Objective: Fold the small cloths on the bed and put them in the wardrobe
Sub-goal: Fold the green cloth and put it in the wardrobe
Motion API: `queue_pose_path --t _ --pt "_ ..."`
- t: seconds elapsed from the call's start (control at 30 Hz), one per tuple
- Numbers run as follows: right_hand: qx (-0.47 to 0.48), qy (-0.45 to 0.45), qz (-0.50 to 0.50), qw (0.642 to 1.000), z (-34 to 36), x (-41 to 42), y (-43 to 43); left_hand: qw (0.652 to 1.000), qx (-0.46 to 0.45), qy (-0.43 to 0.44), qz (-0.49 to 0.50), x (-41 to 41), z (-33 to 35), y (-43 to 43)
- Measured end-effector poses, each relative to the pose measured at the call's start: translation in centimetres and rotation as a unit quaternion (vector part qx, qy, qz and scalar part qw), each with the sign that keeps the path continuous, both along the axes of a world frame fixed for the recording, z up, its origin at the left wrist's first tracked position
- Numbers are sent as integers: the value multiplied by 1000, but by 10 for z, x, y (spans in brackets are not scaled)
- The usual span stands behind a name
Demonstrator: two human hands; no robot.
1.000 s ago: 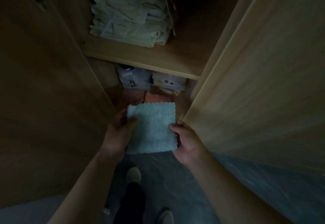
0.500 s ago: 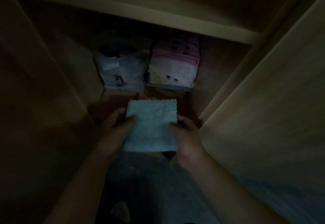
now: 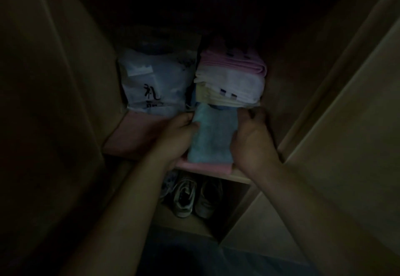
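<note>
Blue cloth [image 3: 213,137]: your left grip [image 3: 179,137] and right grip [image 3: 251,140] clasp its sides; pink cloth [image 3: 207,167] beneath, towel stack [image 3: 231,78] beyond.

2 grips mid-frame: left grip [image 3: 175,137], right grip [image 3: 251,139]. 1 blue cloth [image 3: 211,137] between them. 1 pink cloth [image 3: 207,167] under it. 1 white bag [image 3: 155,81] upper left. 1 towel stack [image 3: 231,78] upper center, towel count unclear. 2 shoes lower center: left shoe [image 3: 184,197], right shoe [image 3: 208,197].
</note>
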State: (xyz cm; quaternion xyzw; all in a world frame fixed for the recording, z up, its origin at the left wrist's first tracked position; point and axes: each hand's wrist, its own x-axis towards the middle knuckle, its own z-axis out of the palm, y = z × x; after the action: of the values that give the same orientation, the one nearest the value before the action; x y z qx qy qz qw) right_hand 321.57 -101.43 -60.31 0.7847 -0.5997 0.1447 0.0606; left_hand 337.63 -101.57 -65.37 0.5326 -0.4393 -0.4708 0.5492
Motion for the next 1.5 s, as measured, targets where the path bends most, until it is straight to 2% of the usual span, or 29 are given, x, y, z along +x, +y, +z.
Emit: queue_pose_path --t 0.03,0.07,0.17,0.23,0.33,0.37,0.47,0.6,0.67,0.73,0.83,0.9,1.2,1.5 --pt "-1 86 3 996 -4 -3 -2 1000 -5 -4 -11 0 -3 -3" --pt "2 102 -1 995 -8 -6 -3 1000 -11 -14 -20 -1 -6 -5" --pt "-3 21 -20 1000 -17 -11 -13 997 -34 -51 -42 -2 -12 -10" --pt "49 5 -45 998 -22 -11 -17 994 -38 -93 -46 -1 -12 -16" --pt "90 221 -67 969 -12 -2 -12 979 -46 -196 -27 -1 -11 -16" --pt "104 242 -68 962 -12 0 -13 972 -54 -230 -16 -3 -11 -14" --pt "105 208 -65 970 -19 -2 -18 935 -100 -340 -4 -8 -15 -7" --pt "-6 90 54 994 -25 -9 -7 859 -129 -495 6 -9 -8 0" --pt "9 77 122 990 -27 -4 -2 826 -118 -550 19 -5 -8 6" --pt "39 37 136 989 -33 4 0 804 -57 -591 28 0 -12 11" --pt "103 9 125 987 -49 7 -1 783 34 -621 1 8 -26 17" --pt "144 9 120 982 -61 2 -3 777 57 -626 -24 14 -37 22" --pt "113 -36 129 985 -69 -9 -3 780 18 -625 20 31 -49 25" --pt "115 -11 122 986 -74 -9 -3 795 11 -604 44 67 -52 26"
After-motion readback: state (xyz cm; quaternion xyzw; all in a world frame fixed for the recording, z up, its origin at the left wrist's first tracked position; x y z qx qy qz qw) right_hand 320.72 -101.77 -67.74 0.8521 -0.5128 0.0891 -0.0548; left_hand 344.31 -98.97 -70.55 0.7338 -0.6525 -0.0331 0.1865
